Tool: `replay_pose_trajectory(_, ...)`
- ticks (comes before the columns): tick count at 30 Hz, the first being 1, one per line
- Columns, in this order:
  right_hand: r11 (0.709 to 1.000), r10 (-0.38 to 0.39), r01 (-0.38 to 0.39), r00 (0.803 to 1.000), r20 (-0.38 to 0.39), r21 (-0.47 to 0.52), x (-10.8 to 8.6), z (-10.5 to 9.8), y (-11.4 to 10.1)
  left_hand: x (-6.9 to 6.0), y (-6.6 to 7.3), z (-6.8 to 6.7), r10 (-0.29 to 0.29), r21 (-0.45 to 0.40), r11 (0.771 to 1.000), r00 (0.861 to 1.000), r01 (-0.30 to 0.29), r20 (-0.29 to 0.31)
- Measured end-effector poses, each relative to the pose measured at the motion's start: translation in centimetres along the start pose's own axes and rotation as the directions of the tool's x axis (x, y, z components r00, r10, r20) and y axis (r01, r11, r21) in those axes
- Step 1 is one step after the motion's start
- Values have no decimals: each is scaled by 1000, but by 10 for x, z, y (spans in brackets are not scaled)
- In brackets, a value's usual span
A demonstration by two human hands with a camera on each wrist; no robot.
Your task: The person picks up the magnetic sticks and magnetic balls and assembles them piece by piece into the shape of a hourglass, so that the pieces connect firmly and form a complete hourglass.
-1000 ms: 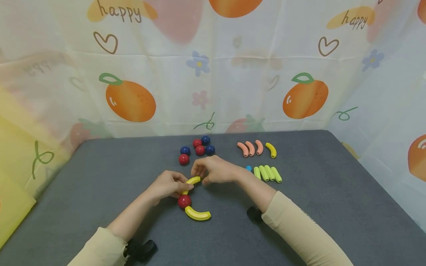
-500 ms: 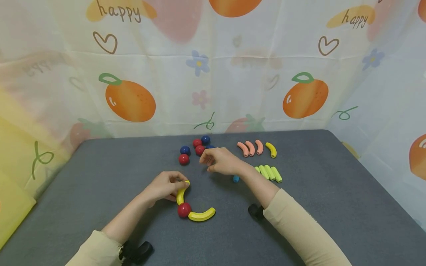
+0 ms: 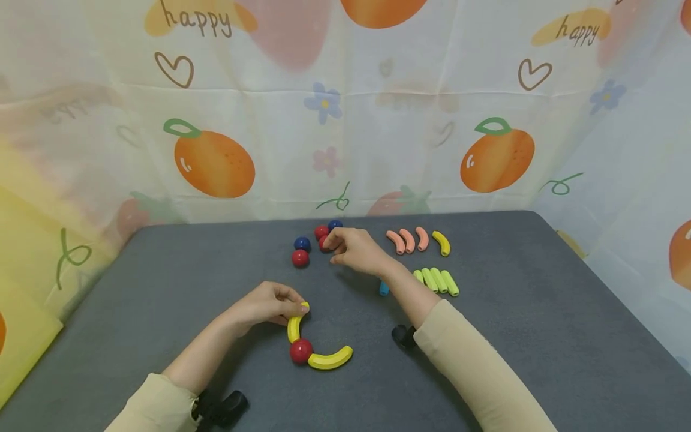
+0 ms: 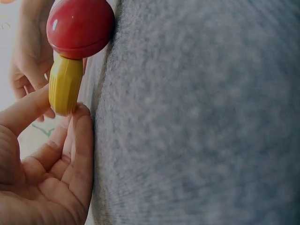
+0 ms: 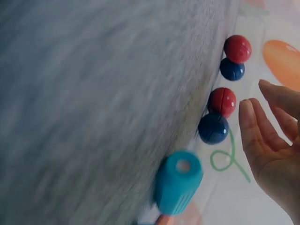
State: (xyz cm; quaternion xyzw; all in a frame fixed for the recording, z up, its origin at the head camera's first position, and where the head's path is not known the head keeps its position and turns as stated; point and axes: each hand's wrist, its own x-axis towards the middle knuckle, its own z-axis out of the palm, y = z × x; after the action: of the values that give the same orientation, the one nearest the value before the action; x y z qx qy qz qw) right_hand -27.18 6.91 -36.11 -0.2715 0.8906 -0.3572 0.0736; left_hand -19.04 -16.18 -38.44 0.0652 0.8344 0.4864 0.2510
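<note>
My left hand [image 3: 267,306] pinches the upper end of a curved yellow stick [image 3: 294,330] between thumb and fingers. The stick's lower end meets a red ball [image 3: 301,351], and a second curved yellow stick [image 3: 331,359] runs from that ball to the right. In the left wrist view the red ball [image 4: 80,28] sits against the end of the held stick [image 4: 65,86]. Over the far balls reaches my right hand [image 3: 358,251], its fingers loosely bent around nothing. The right wrist view shows its fingertips just apart from a blue ball [image 5: 213,128] and a red ball [image 5: 222,102].
Left of my right hand lie another red ball [image 3: 300,258] and a blue ball [image 3: 302,243]. Toward the back right are several pink curved sticks [image 3: 407,241] and a yellow one [image 3: 441,243]. Short green sticks [image 3: 436,280] and a blue piece [image 3: 384,288] lie nearer, partly behind my right arm.
My right hand has left the held yellow stick and moved away from me to the balls. The joined sticks and red ball have turned and shifted slightly toward me, still in my left hand.
</note>
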Motion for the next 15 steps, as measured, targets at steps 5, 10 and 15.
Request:
replay_pose_trajectory(5,998,-40,41,999,31,-45,14,10,-7,3,-3,-1,-14,-17,1000,1000,14,5)
replay_pose_trajectory(10,982,-100,109,993,67,-151,23,21,-23,3,-5,-2,-7,-21,1000,1000,8,16)
replay_pose_trajectory(15,954,-139,153,988,70,-260,30,31,-31,1,-6,-2,-11,-27,1000,1000,11,15)
